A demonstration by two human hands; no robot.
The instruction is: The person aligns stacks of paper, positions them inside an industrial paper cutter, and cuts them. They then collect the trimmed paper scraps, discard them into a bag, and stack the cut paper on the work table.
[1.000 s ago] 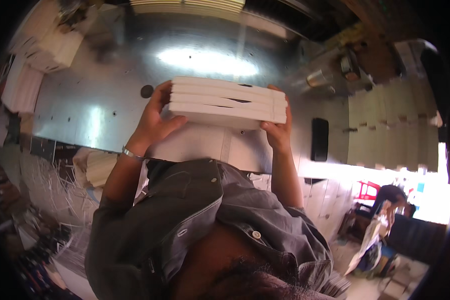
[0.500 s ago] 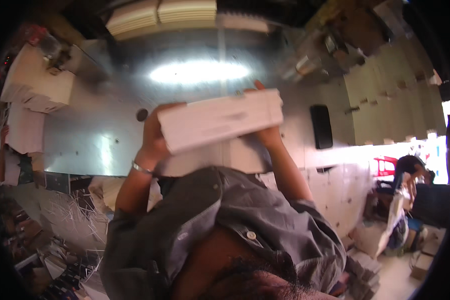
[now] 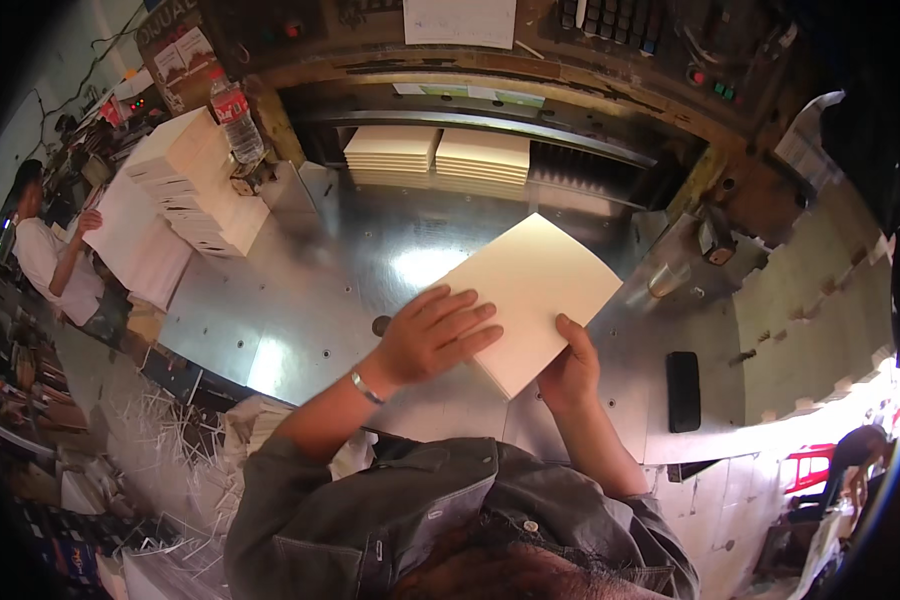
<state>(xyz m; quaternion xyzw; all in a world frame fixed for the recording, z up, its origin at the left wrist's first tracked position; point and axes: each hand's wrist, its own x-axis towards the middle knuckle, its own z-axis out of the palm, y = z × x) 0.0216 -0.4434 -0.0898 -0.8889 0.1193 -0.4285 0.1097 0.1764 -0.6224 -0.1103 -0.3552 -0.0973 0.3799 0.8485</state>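
A thick rectangular stack of cream paper [image 3: 545,290] is raised in front of me, turned so one corner points away. My right hand [image 3: 572,368] grips its lower right edge, thumb on top and the other fingers underneath. On the left edge lies my left hand [image 3: 432,338], its fingers stretched over the top face; I cannot see its thumb. A metal bracelet circles the left wrist. Below the stack is a shiny metal worktable [image 3: 300,335].
Cream paper piles [image 3: 480,160] sit in the machine opening at the back. To the left are a tall paper stack [image 3: 195,180] and a bottle [image 3: 236,118]; a person handles sheets beyond. A black oblong object [image 3: 683,392] lies at right, near large pale stacks [image 3: 810,300].
The paper stack has gone from edge-on to showing its broad cream face, and it is rotated. My left hand has shifted from its end onto its top. The view has tilted upward.
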